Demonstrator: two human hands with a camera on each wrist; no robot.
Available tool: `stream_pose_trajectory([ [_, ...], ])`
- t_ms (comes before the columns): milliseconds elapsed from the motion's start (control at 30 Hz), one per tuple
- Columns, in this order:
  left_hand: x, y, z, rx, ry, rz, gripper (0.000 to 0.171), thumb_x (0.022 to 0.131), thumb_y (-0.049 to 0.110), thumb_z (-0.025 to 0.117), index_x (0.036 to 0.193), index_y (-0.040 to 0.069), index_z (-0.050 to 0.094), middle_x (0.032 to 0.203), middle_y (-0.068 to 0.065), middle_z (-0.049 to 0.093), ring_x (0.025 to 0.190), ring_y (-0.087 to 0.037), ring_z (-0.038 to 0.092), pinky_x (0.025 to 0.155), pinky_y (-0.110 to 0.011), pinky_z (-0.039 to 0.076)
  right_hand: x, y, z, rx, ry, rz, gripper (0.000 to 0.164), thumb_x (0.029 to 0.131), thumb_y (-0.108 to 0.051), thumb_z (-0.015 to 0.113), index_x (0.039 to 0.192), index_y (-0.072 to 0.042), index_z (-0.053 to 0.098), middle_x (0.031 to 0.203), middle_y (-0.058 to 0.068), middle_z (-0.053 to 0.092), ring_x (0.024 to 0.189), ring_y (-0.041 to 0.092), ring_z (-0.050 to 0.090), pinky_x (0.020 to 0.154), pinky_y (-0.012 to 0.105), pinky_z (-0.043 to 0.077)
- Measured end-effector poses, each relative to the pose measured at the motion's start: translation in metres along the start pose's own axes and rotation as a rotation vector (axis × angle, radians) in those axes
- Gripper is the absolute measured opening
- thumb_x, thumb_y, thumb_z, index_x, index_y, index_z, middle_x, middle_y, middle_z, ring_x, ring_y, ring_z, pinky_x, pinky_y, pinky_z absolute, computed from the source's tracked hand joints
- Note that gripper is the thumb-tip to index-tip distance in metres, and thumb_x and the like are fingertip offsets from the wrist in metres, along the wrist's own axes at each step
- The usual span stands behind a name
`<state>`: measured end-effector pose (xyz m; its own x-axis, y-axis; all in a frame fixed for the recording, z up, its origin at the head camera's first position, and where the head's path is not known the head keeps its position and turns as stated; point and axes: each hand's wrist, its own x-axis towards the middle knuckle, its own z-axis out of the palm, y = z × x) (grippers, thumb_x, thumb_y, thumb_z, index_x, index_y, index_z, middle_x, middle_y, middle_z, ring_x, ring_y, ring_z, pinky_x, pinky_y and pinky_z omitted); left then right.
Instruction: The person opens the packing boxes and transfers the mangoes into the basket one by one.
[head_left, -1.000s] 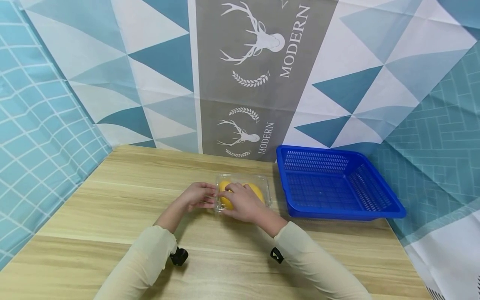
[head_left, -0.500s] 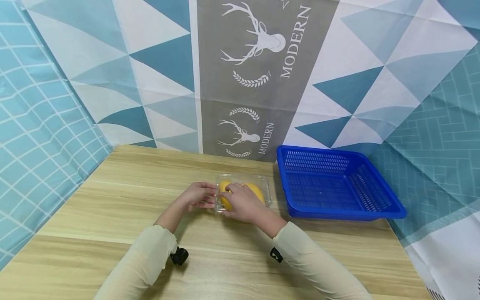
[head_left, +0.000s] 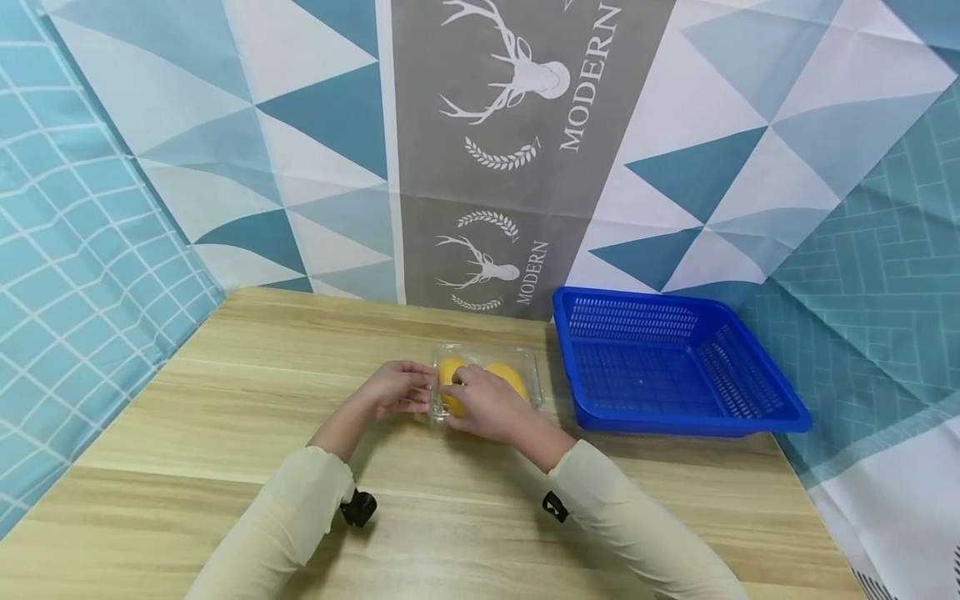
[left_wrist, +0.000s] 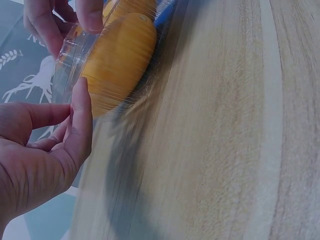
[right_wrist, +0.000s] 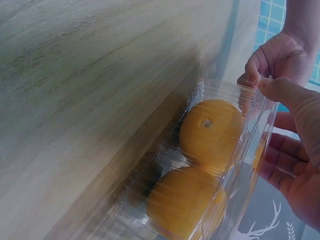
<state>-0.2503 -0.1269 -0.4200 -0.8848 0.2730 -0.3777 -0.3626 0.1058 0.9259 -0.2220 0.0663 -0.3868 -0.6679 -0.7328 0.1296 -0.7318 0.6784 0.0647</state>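
A clear plastic clamshell box lies on the wooden table, with round orange fruits visible through its ribbed walls. At its left end my left hand pinches the edge; in the left wrist view the thumb and a finger of this left hand meet at the box's rim. My right hand reaches over the box and grips its near left part. The right wrist view has the thumb of that right hand pressed at the rim's corner, fingers spread over the lid. Part of the fruit is hidden beneath the right hand.
A blue perforated plastic basket stands right of the box, near the table's back edge. Patterned cloth hangs behind and at both sides of the wooden table. Black wrist camera mounts sit by the cream sleeves.
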Motion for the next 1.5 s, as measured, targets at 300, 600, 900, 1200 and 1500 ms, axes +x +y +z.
stream_pose_trajectory([
  [300, 0.001, 0.0, 0.0, 0.02, 0.004, -0.007, 0.033, 0.098, 0.008, 0.044, 0.128, -0.005, 0.044, 0.093, -0.005, 0.056, 0.073, -0.012, 0.058, 0.071, -0.025, 0.057, 0.0, -0.005, 0.005, -0.125, 0.091, -0.041, 0.023, 0.079, -0.035, 0.067, 0.087, -0.014, 0.065, 0.087, -0.003, 0.059, 0.078, 0.011, 0.053, 0.061, 0.021, 0.05],
  [600, 0.003, 0.0, 0.0, 0.018, 0.016, -0.016, 0.034, 0.098, 0.007, 0.044, 0.13, -0.006, 0.044, 0.089, -0.003, 0.056, 0.07, -0.011, 0.058, 0.067, -0.023, 0.057, -0.001, -0.009, 0.007, -0.191, 0.137, -0.07, 0.019, 0.077, -0.031, 0.067, 0.082, -0.013, 0.064, 0.083, -0.003, 0.06, 0.075, 0.011, 0.054, 0.06, 0.021, 0.049],
  [900, 0.009, -0.005, 0.0, -0.015, 0.02, -0.003, 0.033, 0.097, 0.005, 0.044, 0.128, -0.008, 0.044, 0.084, -0.003, 0.058, 0.066, -0.01, 0.059, 0.064, -0.023, 0.058, -0.002, -0.01, 0.017, -0.226, 0.199, -0.057, 0.019, 0.078, -0.031, 0.066, 0.084, -0.013, 0.065, 0.082, -0.004, 0.06, 0.071, 0.01, 0.053, 0.052, 0.019, 0.046],
  [1200, 0.007, -0.004, 0.001, -0.015, 0.025, -0.005, 0.033, 0.097, 0.005, 0.043, 0.128, -0.008, 0.044, 0.082, -0.003, 0.058, 0.064, -0.01, 0.058, 0.062, -0.022, 0.057, -0.003, -0.013, 0.023, -0.238, 0.275, -0.039, 0.019, 0.078, -0.03, 0.066, 0.084, -0.012, 0.064, 0.081, -0.004, 0.06, 0.072, 0.01, 0.054, 0.052, 0.018, 0.047],
  [1500, 0.005, -0.003, 0.002, -0.016, 0.025, 0.0, 0.034, 0.097, 0.004, 0.042, 0.128, -0.009, 0.043, 0.083, -0.003, 0.058, 0.064, -0.01, 0.058, 0.062, -0.022, 0.057, -0.004, -0.014, 0.026, -0.252, 0.345, -0.041, 0.019, 0.076, -0.03, 0.068, 0.082, -0.012, 0.064, 0.079, -0.003, 0.06, 0.071, 0.01, 0.054, 0.052, 0.019, 0.048],
])
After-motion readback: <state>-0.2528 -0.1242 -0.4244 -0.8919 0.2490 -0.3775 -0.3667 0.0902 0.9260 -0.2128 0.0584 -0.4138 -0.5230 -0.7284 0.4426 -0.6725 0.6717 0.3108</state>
